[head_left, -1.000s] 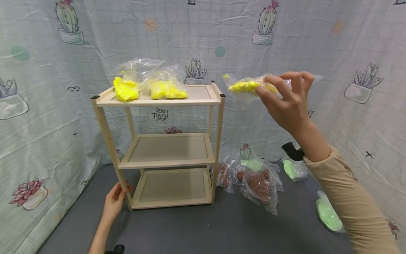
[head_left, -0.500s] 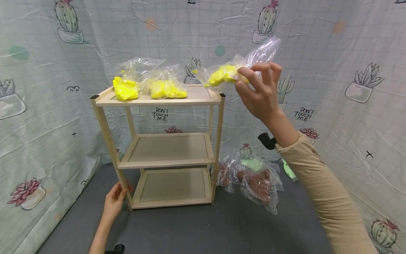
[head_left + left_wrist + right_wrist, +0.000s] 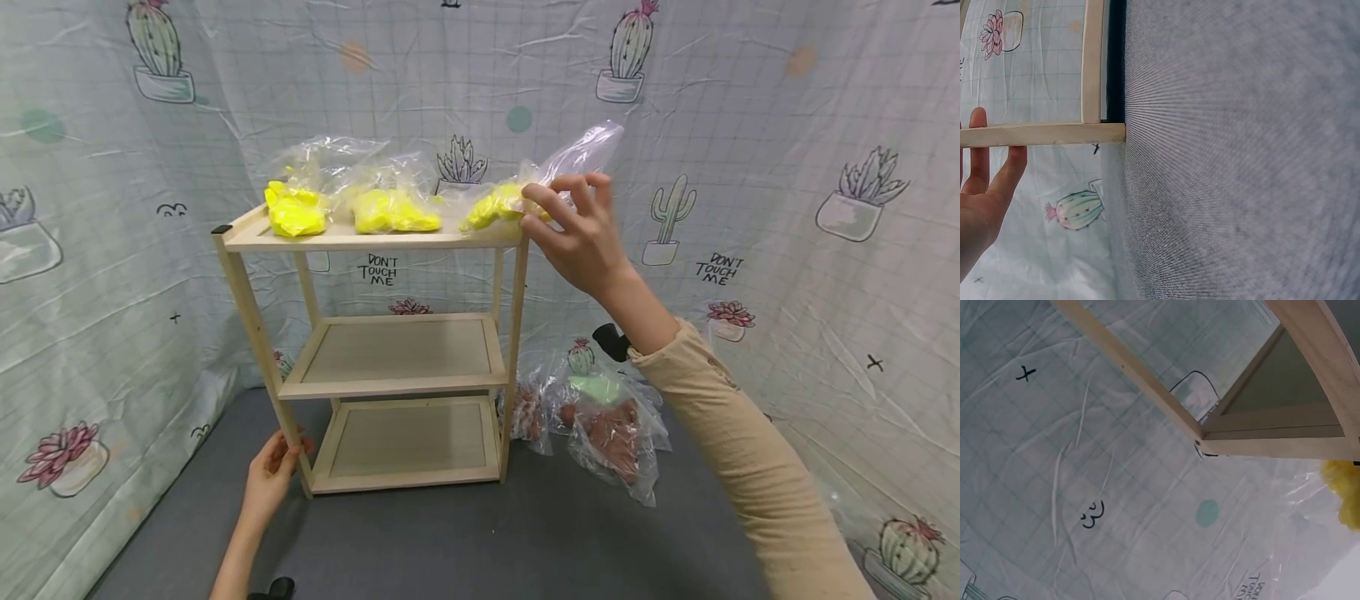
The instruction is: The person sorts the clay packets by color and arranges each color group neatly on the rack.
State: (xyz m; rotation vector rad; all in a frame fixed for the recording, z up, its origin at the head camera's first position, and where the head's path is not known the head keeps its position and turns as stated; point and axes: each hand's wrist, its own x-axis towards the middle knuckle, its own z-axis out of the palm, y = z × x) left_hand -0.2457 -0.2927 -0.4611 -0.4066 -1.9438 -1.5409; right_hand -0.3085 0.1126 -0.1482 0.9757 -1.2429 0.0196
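A three-tier wooden shelf stands on the dark grey surface. My left hand grips its front left leg low down, with fingers on both sides of the wood in the left wrist view. Over the right end of the top tier, my right hand pinches a clear plastic bag of yellow lumps between thumb and fingers. The bag's yellow part is right at the top board, its loose plastic end sticking up behind the hand. Two similar bags, a left one and a middle one, sit on the same tier.
Right of the shelf, several clear bags with reddish-brown contents and one with pale green contents lie on the grey surface. A cactus-print cloth hangs behind and at both sides.
My right hand has carried the yellow bag leftward from beside the shelf and lowered it to the top tier's right end. My left hand has stayed on the leg.
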